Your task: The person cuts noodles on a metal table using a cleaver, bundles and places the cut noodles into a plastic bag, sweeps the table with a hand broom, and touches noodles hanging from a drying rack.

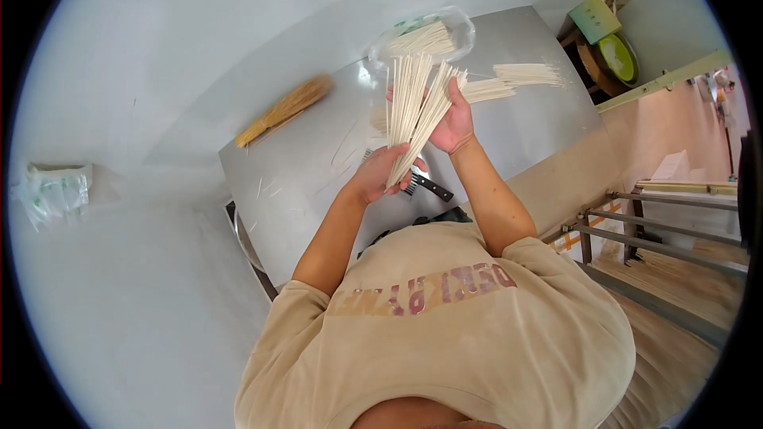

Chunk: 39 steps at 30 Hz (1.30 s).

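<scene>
A fanned bundle of thin pale sticks (413, 107) is held between my two hands above a metal table (517, 131). My left hand (379, 175) is closed round the bundle's lower end. Higher up on the right side, my right hand (455, 121) grips the same bundle, thumb upward. Below the bundle lies a black-handled tool (434, 186), its far part partly hidden by my left hand. Behind the bundle, an open plastic bag (461, 30) holds more pale sticks (425, 38). Further sticks (526, 74) lie in flat piles to the right.
A straw brush (286, 110) lies at the table's left back edge. A plastic bag (60, 189) hangs on the far-left wall. At the right back are a green box (594, 19) and a green bowl (617, 58). A metal rack (675, 230) stands at the right.
</scene>
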Tool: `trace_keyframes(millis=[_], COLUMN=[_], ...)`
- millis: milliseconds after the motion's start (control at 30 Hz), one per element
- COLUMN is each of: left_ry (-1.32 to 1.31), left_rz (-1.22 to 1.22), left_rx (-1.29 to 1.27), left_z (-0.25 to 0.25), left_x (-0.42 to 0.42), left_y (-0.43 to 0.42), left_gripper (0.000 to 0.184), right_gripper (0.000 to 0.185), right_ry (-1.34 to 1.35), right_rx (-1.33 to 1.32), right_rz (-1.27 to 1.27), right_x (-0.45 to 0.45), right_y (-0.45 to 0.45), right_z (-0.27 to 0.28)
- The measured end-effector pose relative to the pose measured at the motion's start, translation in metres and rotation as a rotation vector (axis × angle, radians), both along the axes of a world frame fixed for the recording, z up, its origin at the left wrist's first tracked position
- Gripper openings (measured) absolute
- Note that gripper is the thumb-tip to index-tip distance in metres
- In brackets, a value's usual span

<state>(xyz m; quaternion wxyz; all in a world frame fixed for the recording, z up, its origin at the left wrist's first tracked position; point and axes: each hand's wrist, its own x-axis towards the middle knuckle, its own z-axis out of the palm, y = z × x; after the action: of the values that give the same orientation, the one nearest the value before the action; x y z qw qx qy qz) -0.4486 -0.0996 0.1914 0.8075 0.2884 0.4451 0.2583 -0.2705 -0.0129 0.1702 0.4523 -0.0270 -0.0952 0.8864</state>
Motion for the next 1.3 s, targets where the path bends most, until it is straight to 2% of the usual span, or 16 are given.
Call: trace_keyframes(millis=[200,300,400,467,567,900,1000,1067,1200,1267,1300], left_ry=[-0.009,-0.023,-0.032,-0.016,0.040,0.011,0.004,-0.030,-0.021,-0.154,-0.154], left_rz=[-0.078,-0.082,-0.102,-0.074,-0.031,-0.107,-0.081,-0.147,-0.175,-0.138,-0.136], left_rx=[0.046,0.057,0.050,0.006,0.023,0.017,0.021,0.039,-0.006,-0.012,-0.011], left_z=[-0.003,-0.003,-0.007,-0.005,-0.004,-0.010,-0.010,-0.012,-0.010,-0.003,-0.006], left_x=[0.002,0.002,-0.002,-0.002,0.003,-0.004,-0.003,-0.006,-0.006,-0.005,-0.004], left_y=[0.001,-0.001,0.000,0.001,-0.001,0.002,0.001,0.001,0.000,-0.002,-0.005], left_gripper=[0.055,0.053,0.052,0.041,0.049,0.046,0.046,0.046,0.047,0.046,0.046], right_gripper=[0.091,0.084,0.079,0.076,0.071,0.075,0.080,0.084,0.084,0.070,0.070], right_ry=[-0.026,0.043,-0.107,-0.123,-0.116,-0.221,-0.141,-0.089,-0.124,-0.146,-0.145], right_rx=[-0.008,-0.087,-0.121,-0.131,-0.143,-0.131,-0.082,0.038,0.029,-0.050,-0.049], right_rz=[-0.004,-0.012,-0.102,-0.134,-0.135,-0.135,-0.072,-0.006,0.012,-0.028,-0.026], right_x=[0.009,0.014,0.014,0.013,0.014,0.012,0.010,0.008,0.006,0.004,0.004], right_y=[-0.001,-0.001,-0.002,-0.005,-0.006,-0.006,-0.006,-0.010,-0.012,-0.013,-0.010], right_z=[-0.011,-0.026,-0.030,-0.028,-0.027,-0.027,-0.021,-0.012,-0.006,-0.006,-0.018])
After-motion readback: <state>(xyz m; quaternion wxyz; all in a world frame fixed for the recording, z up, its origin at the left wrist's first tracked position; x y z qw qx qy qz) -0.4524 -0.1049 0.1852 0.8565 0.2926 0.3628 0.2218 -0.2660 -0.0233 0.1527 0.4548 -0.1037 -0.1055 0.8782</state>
